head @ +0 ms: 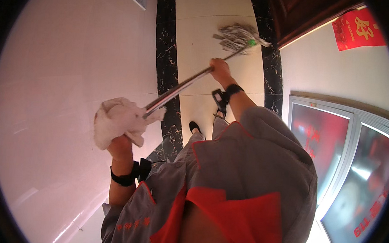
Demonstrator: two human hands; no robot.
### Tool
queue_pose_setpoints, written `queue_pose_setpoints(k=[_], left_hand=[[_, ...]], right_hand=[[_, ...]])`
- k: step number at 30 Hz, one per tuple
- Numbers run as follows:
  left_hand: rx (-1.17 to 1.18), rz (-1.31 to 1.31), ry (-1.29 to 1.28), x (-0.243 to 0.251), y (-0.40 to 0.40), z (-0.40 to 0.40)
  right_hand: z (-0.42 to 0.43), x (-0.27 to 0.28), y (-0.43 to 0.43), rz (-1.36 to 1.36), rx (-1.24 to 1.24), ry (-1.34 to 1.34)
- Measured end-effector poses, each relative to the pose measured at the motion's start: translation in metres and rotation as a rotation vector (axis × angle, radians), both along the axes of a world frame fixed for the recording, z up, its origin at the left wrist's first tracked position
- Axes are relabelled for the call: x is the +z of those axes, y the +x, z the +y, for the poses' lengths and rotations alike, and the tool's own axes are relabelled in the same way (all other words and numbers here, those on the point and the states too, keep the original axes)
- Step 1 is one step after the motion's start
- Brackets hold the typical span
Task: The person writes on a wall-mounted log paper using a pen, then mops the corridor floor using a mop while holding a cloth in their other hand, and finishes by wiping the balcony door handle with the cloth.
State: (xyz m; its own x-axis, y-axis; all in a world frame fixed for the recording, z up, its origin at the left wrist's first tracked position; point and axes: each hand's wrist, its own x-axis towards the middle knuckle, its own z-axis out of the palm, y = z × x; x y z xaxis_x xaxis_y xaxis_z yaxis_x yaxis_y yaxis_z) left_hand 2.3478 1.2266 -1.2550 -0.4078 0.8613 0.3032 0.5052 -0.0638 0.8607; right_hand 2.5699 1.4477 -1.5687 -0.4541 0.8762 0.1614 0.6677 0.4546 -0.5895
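My left hand (121, 147) grips a bunched white cloth (120, 119) in front of the glossy pale wall (61, 81); whether the cloth presses on the wall I cannot tell. My right hand (221, 70) is closed around the metal handle (183, 85) of a mop. The handle's upper end overlaps the cloth in the view, and contact between them is unclear. At its far end, past my right hand, the grey-white strands (235, 38) of the mop head look blurred over the floor. A green fitting (252, 42) joins the strands to the handle.
Cream floor tiles (217, 7) run between two black marbled borders (166, 54). On the right are a dark wooden door (299, 14), a red paper sign (359, 29) with writing and a glazed metal-framed cabinet (354, 130). My black shoes (195, 126) stand on the tiles.
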Motion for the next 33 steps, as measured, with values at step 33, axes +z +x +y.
queue_pose_setpoints(k=[33], left_hand=[[0.524,-0.076,0.459,0.015,-0.106,-0.139]], right_hand=[[-0.137,0.07,-0.09,-0.162,0.324,-0.175]])
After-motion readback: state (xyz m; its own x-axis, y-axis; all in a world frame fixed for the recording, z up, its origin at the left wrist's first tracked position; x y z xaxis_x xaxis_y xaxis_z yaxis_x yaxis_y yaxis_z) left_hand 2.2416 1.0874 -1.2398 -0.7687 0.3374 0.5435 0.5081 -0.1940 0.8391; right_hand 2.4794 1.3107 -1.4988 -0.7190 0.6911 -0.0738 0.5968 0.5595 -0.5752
